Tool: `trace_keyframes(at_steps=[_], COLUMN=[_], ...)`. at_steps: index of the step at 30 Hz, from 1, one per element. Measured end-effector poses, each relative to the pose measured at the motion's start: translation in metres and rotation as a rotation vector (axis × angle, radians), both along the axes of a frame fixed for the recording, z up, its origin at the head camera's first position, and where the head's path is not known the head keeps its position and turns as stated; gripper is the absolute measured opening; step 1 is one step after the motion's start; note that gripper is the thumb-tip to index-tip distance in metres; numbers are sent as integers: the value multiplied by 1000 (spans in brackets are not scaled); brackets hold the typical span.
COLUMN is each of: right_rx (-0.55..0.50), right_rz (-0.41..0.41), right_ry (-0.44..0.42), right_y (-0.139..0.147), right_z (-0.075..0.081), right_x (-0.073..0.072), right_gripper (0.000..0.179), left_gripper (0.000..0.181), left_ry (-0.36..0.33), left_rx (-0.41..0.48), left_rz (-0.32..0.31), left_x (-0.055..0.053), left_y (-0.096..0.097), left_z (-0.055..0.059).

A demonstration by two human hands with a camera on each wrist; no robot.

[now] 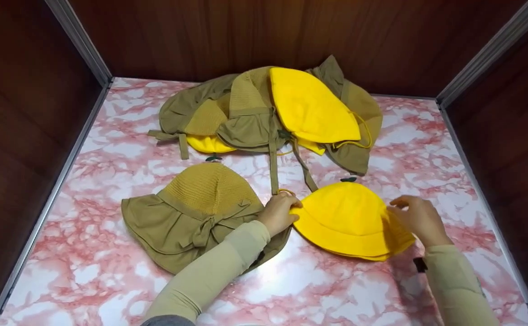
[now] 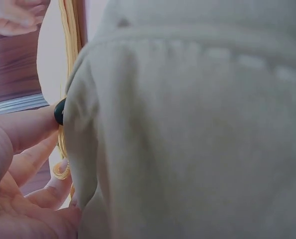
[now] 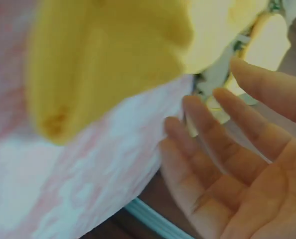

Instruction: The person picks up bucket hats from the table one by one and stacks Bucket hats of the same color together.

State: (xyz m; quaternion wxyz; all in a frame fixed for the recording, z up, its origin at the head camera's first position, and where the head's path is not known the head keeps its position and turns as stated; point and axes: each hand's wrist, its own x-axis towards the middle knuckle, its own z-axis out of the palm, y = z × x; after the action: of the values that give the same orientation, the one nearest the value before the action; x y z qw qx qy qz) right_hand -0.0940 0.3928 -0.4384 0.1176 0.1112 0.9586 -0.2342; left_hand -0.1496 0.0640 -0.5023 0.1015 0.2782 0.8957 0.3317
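Observation:
A yellow bucket hat (image 1: 345,213) with a small green leaf on top lies at the front right. My left hand (image 1: 282,212) pinches its left brim edge, beside a thin yellow cord; in the left wrist view, khaki cloth (image 2: 188,129) covers part of that grip. My right hand (image 1: 420,219) is at the hat's right side, and the right wrist view shows its fingers loosely spread, apart from the yellow brim (image 3: 113,64). Left of the yellow hat sits a khaki sun hat (image 1: 209,194) with a bow and ruffled brim, partly under my left forearm.
Behind lies a pile of khaki hats (image 1: 250,97) with hanging ties, a yellow hat (image 1: 313,106) on top and more yellow showing beneath. Dark wood-look panels (image 1: 264,36) with metal edging enclose the pink-and-white marbled table (image 1: 78,235) at the back and sides.

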Motion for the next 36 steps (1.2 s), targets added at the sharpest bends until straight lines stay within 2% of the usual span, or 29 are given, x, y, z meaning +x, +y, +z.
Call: trace_keyframes(at_steps=[4,7,9,12,15,21,27,30,33,36], right_rx=[-123,-357,-566,-868,-1085,-1397,-1561,-1584,-1540,-1437], right_rz=[-40,-136,-204,-280,-346,-488,-637,-696,-718,-676], right_ry=[150,219,238,253,232,175,170,180,166,123], right_y=[-8,-16,-22,-32,-40,-46,-42,-40,-40,-40], right_z=[5,5,5,4,5,5,0,-1,-1,-2], right_x=[-17,-32,-42,-58,-73,-100,-130,-142,-151,-158], right_gripper=[38,38,34,19,12,26,24,17,15,34], left_gripper=[25,25,25,24,24,23,23,23,22,22], left_ry=[-4,-18,-25,-28,-30,-29,-34,-41,-52,-56], left_rx=[3,-4,-5,-10,-3,5,17,14,10,9], left_rz=[9,16,20,31,39,43,40,35,40,44], left_x=[0,0,0,-1,0,1,0,-1,0,1], left_y=[-2,-3,-4,-5,-5,-3,0,0,1,1], left_z=[-1,-2,-2,-3,-4,-6,-7,-7,-7,-7])
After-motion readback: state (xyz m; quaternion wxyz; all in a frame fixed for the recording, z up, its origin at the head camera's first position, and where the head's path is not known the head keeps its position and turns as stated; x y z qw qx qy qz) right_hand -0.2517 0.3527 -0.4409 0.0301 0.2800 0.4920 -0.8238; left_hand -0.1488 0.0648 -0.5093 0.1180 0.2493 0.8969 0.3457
